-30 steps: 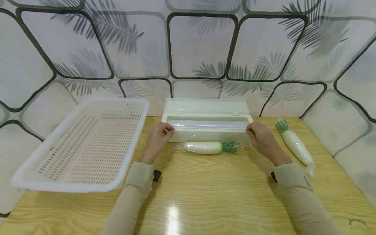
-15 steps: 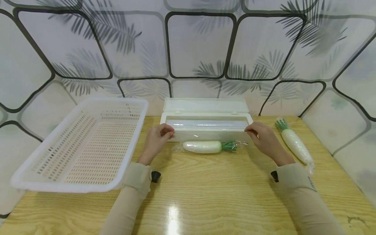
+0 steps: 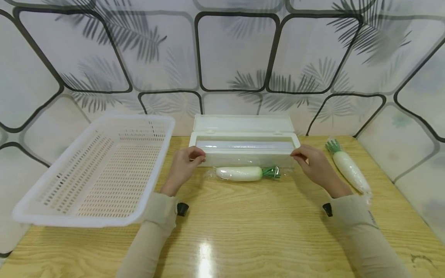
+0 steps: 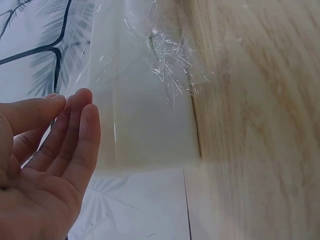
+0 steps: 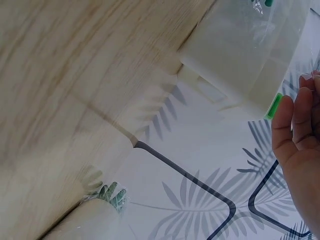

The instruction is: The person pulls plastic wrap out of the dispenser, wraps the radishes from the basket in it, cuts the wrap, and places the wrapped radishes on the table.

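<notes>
A white box (image 3: 243, 159) stands on the table with its lid raised, a roll of cling film (image 3: 245, 145) inside. My left hand (image 3: 182, 166) pinches the film's edge at the box's front left corner. At the front right corner, my right hand (image 3: 314, 166) pinches its other end between thumb and fingers. The clear sheet between them is hard to make out. Just in front of the box lies a film-wrapped white radish (image 3: 240, 173), green stalks to the right. Crumpled film (image 4: 172, 65) shows in the left wrist view.
A white perforated plastic basket (image 3: 111, 181) stands at the left. Another wrapped white radish (image 3: 351, 170) lies at the right, beyond my right hand. A patterned wall covering (image 3: 240, 54) rises behind the box, along the far edge of the wooden table (image 3: 257, 231).
Both hands keep their pinch at the box's front corners and have barely moved. The box, basket and radishes stay in place; the head view shifts slightly.
</notes>
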Tool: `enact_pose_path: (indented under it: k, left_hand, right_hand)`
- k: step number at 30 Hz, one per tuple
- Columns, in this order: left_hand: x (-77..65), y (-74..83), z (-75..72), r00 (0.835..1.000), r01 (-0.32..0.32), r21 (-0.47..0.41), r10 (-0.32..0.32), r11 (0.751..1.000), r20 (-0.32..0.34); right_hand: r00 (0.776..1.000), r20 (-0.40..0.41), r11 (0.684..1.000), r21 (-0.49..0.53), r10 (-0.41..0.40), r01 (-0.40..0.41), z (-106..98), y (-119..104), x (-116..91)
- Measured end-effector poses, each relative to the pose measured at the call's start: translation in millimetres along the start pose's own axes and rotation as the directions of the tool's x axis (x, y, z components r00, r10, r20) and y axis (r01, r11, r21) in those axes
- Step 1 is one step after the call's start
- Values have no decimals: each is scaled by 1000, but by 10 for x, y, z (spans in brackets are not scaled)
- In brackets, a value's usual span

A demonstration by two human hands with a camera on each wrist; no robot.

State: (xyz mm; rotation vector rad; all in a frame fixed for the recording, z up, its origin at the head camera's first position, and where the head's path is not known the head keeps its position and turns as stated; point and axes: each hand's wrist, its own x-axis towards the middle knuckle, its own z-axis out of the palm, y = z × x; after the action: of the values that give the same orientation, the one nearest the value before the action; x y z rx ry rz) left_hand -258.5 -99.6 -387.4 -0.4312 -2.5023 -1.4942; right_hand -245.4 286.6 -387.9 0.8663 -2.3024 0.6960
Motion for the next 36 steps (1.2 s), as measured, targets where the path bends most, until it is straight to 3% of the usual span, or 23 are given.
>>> enact_pose_path:
  k: [10,17,24,36]
  left_hand:
    - [-73,16,-37,999,-26,37,24,999,45]
    - [-137,22,-31,996,-65,57,61,996,68]
    - [-210,21,-8,994,-24,48,19,999,103]
    - [-269,-51,-29,966,-96,130,61,987,251]
  right_hand:
    - [999,16,999,26,-33,32,-29,22,-58]
    - [998,64,998,63,-13,9,-65,1,-110]
    - [992,120,995,96,-26,15,-103,-1,-142]
    - [971,239,984,177,-20,-23,-87,49,-223]
